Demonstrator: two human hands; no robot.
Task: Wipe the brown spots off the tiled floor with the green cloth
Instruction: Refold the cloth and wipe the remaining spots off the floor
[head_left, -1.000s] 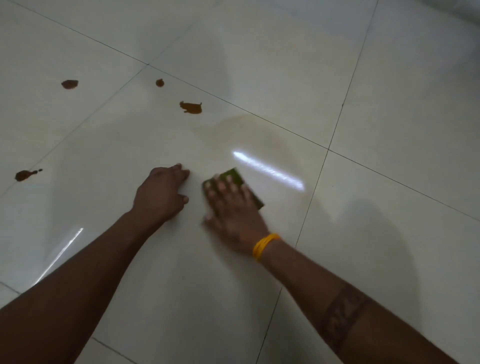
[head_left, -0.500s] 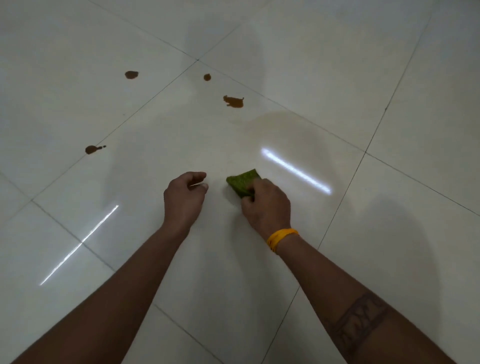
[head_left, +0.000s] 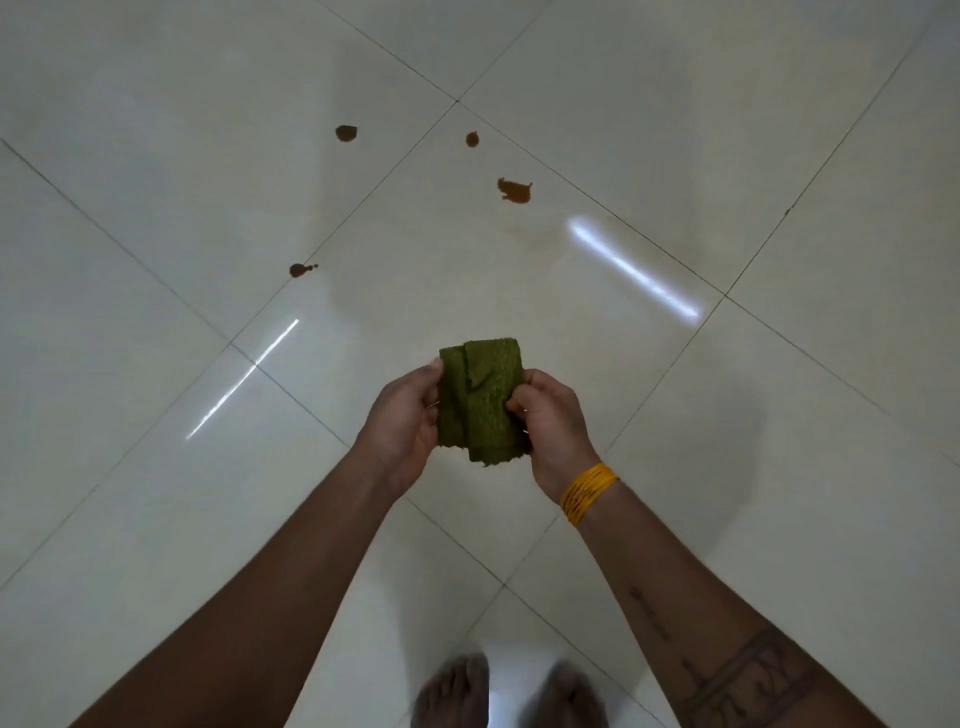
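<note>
I hold the folded green cloth (head_left: 480, 402) above the tiled floor (head_left: 156, 208), my left hand (head_left: 402, 415) and right hand (head_left: 550, 423) gripping its sides.

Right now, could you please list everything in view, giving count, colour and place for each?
Brown spots: four, brown, on the floor beyond the hands.
Green cloth: one, green, folded, held between both hands above the floor.
Tiled floor: one, pale glossy tiles with dark grout lines, two bright light reflections.
Wristband: one, yellow, on the right wrist.
Feet: two, bare, blurred, bottom edge.
Left hand: grips the cloth's left edge.
Right hand: pinches its right edge.
</note>
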